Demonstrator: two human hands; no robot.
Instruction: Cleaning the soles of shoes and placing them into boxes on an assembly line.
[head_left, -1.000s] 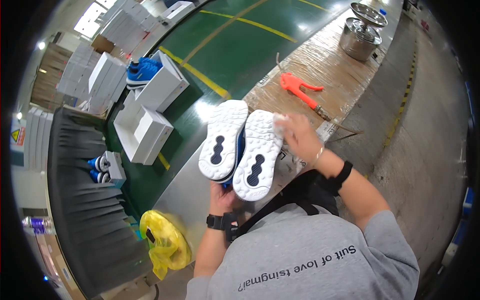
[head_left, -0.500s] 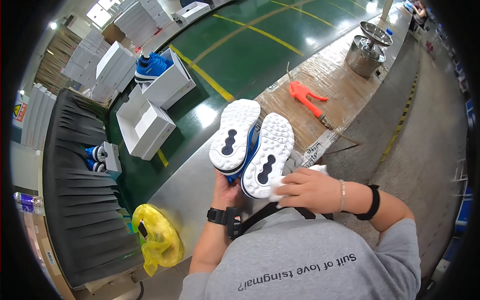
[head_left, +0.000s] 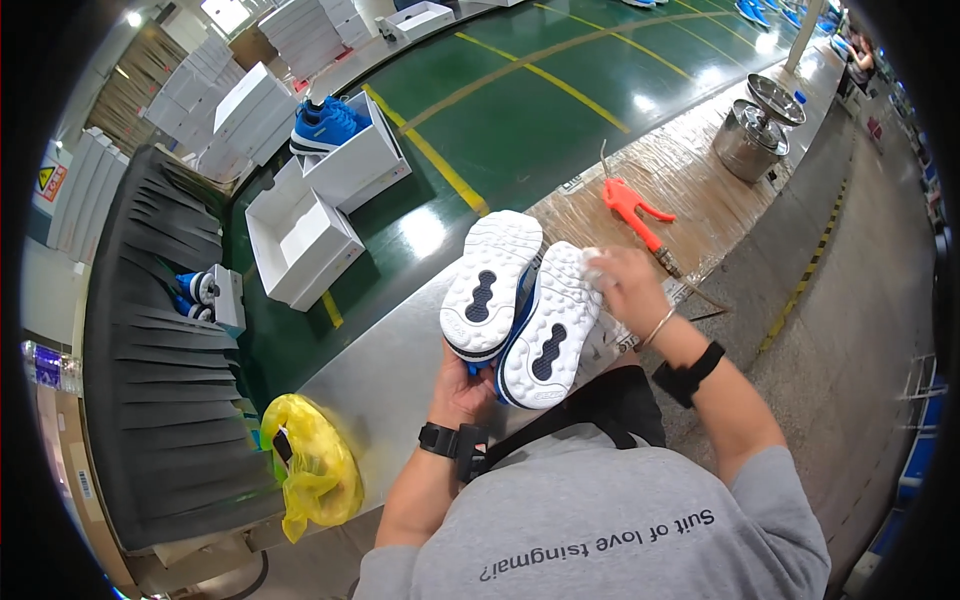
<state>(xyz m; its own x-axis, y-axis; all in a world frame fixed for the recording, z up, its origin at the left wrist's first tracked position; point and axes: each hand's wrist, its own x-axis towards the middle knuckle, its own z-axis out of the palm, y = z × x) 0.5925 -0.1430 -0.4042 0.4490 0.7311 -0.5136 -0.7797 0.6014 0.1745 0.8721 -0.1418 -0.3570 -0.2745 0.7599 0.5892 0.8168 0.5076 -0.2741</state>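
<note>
Blue sneakers (head_left: pixel 543 325): held by left hand (head_left: pixel 463 388), fingers hidden.
White cloth (head_left: pixel 592 257): pinched by right hand (head_left: pixel 630 288); right sole's far end (head_left: pixel 566 263) newly reached.

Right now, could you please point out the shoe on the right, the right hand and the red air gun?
Shoe on the right (head_left: pixel 553 310): head view, on the white sole.
Right hand (head_left: pixel 632 284): head view, on its back.
Red air gun (head_left: pixel 630 211): head view, on its body.
</note>
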